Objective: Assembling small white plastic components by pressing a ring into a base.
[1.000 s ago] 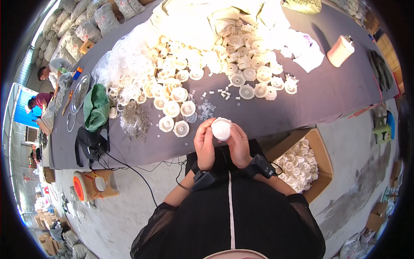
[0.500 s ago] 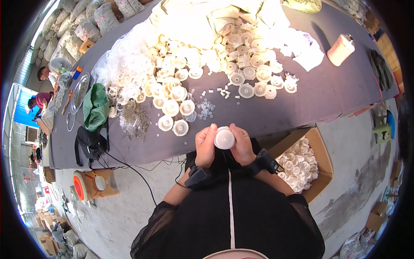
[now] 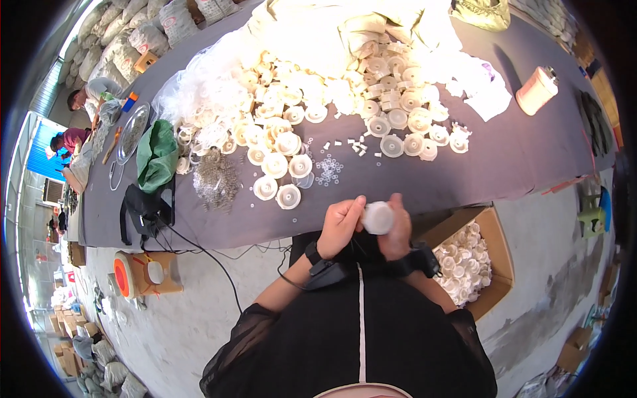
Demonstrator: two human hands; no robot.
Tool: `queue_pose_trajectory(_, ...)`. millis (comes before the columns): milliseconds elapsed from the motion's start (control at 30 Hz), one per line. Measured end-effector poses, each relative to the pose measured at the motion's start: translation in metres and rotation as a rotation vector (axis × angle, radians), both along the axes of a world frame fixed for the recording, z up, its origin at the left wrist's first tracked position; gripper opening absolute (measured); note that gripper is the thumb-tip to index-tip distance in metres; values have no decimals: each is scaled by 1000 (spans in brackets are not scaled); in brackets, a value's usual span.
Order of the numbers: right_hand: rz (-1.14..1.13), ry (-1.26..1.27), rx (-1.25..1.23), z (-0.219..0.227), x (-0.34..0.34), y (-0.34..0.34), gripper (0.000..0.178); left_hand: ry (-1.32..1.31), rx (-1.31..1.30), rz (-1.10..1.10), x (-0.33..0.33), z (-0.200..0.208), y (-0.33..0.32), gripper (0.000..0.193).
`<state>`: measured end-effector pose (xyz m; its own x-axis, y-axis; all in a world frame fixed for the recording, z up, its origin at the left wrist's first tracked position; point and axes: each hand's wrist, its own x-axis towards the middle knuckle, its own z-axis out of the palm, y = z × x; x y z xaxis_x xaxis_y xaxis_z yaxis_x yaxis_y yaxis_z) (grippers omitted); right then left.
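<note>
OK, head view: white cap (image 3: pixel 378 217) is in the air between both hands, just off the table's near edge and in front of the person's body. Right hand (image 3: pixel 399 229) is wrapped behind the cap with fingers up, holding it from the right; this hand is motion-blurred, so exact finger contact is unclear. Left hand (image 3: pixel 341 227) is curled, thumb and fingertips close together at the cap's left edge; can't tell if it's pinching the cap or only touching it. Black wristbands on both wrists.

Table (image 3: pixel 431 176) has a grey cloth. Beyond the hands: big heap of white caps and housings (image 3: pixel 275 166), glare washing out its far side. Small clear rings (image 3: pixel 328 171) lie near the heap's front edge, white plugs (image 3: pixel 358 146) just beyond them to the right. Pile of springs (image 3: pixel 215 180) sits left of the heap, green bag (image 3: pixel 157 159) left of that, black pouch (image 3: pixel 146 211) nearer the table edge. Pink bottle (image 3: pixel 537 91) stands far right.

Below the table, right side: open cardboard box (image 3: pixel 497 286) with white parts (image 3: pixel 463 262) inside. Tan stool (image 3: pixel 170 278) on the floor, left. Two co-workers at the table's far left end.
</note>
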<state>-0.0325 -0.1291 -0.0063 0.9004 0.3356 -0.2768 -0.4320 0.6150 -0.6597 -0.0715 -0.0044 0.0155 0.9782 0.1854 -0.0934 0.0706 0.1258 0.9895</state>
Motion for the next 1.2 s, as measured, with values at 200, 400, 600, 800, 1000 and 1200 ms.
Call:
queue_pose_trajectory(200,-593,150,-442,-76,5,-130,42,-429,1098,461,36,-3,89,11)
queue_pose_trajectory(400,-1027,786,-623,-167,-67,-279,42,-193,1517,522,50,-15,146,14)
queue_pose_trajectory(600,-1079,381,-992,-176,-63,-274,39,-395,945,598,49,-8,141,11)
queue_pose_trajectory(800,-647,-70,-1033,-134,-18,-225,30,-253,-164,366,24,1,115,14)
queue_pose_trajectory(1000,67,-355,-238,34,5,-15,29,-82,-292,-137,2,1,54,12)
queue_pose_trajectory(1200,120,-510,-612,0,11,-36,22,-273,774,52,12,5,70,7)
